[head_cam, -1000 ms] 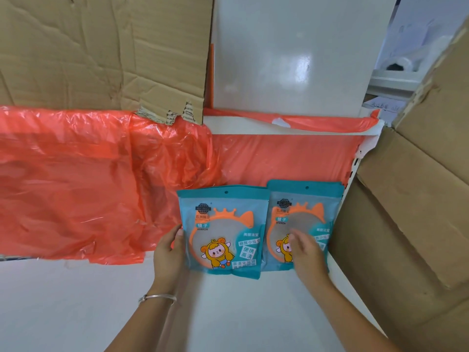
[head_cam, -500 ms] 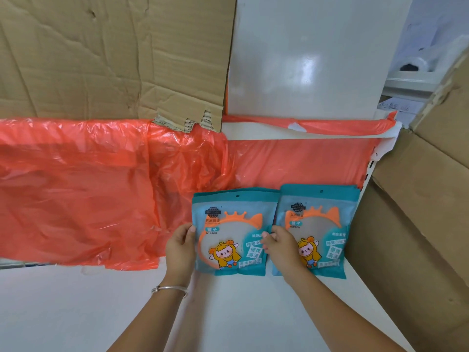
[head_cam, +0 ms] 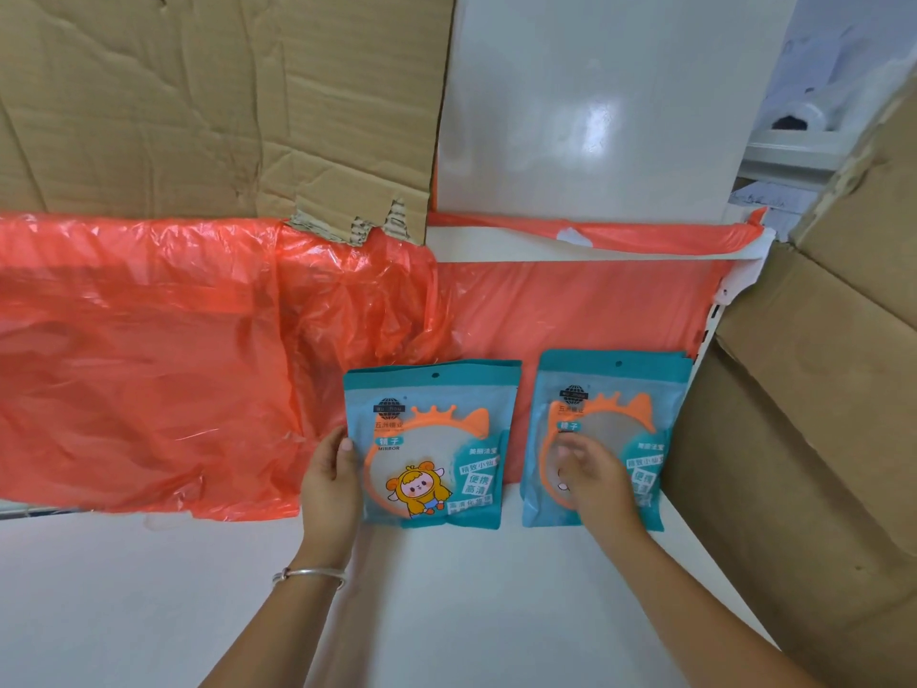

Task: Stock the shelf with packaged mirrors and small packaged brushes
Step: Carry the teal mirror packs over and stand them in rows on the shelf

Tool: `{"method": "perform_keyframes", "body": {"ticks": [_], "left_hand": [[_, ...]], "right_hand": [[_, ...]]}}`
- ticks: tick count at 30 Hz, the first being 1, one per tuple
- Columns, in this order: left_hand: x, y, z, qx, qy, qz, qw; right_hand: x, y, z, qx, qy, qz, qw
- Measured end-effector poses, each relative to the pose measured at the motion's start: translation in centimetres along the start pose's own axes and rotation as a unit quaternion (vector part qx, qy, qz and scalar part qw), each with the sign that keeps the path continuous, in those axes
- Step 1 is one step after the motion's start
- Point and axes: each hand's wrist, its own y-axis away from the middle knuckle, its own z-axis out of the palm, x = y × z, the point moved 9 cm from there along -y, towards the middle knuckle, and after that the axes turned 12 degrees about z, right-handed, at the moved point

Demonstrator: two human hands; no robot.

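Orange plastic [head_cam: 149,365]: draped along the back of the shelf [head_cam: 446,613], behind both packs.
Left hand [head_cam: 330,484]: gripping left mirror pack [head_cam: 431,439] by its left edge, thumb on the front.
Left mirror pack: bottom edge on the shelf, long axis upright, hang hole at top, print facing out.
Right mirror pack [head_cam: 645,389]: upright likewise, fronting a small stack, a gap away from its neighbour.
Right hand [head_cam: 593,469]: blurred, fingers spread flat against right mirror pack, not curled round it.
Cardboard box [head_cam: 804,439]: just right of the stack.
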Motion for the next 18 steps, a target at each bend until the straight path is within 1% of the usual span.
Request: {"method": "perform_keyframes", "body": {"ticks": [1, 3, 4, 5, 6, 7, 9, 11, 12, 13, 14, 16, 18], "left_hand": [[-0.1, 0.1, -0.5, 0.015, -0.016, -0.001, 1.000], [0.5, 0.9, -2.0, 0.077, -0.044, 0.012, 0.996], [1.2, 1.7, -2.7, 0.108, -0.061, 0.034, 0.992], [2.2, 3.0, -2.7, 0.122, -0.075, 0.061, 0.988], [2.9, 4.4, -1.8, 0.108, -0.080, 0.082, 0.988], [3.2, 5.8, 0.2, 0.057, -0.073, 0.085, 0.992], [2.8, 8.9, 5.7, -0.104, -0.056, 0.058, 0.991], [2.0, 12.0, 11.2, -0.260, -0.062, 0.026, 0.963], [1.7, 13.1, 13.3, -0.314, -0.080, 0.021, 0.946], [1.4, 13.6, 14.9, -0.347, -0.099, 0.018, 0.933], [1.1, 13.9, 16.0, -0.363, -0.115, 0.013, 0.924], [0.5, 13.8, 17.4, -0.382, -0.137, 0.003, 0.914], [-0.3, 13.6, 18.2, -0.395, -0.167, 0.015, 0.903]], "right_hand": [[0.7, -0.4, -2.5, 0.047, -0.003, 0.003, 0.999], [2.6, -1.6, -7.2, 0.131, -0.007, 0.026, 0.991], [3.6, -2.1, -9.1, 0.158, 0.001, 0.046, 0.986], [4.3, -2.6, -10.4, 0.168, 0.017, 0.067, 0.983], [4.8, -3.0, -11.3, 0.164, 0.034, 0.084, 0.982], [5.2, -3.4, -11.7, 0.147, 0.043, 0.095, 0.984], [5.4, -4.3, -11.2, 0.092, 0.026, 0.111, 0.989], [5.3, -4.8, -9.8, 0.024, -0.003, 0.138, 0.990], [5.4, -5.0, -9.2, 0.003, -0.003, 0.150, 0.989], [5.4, -5.3, -8.7, -0.007, -0.005, 0.156, 0.988], [5.3, -5.6, -8.5, -0.011, -0.013, 0.158, 0.987], [5.0, -5.9, -8.2, -0.017, -0.033, 0.158, 0.987], [4.8, -6.1, -8.2, -0.021, -0.038, 0.158, 0.987]]}}
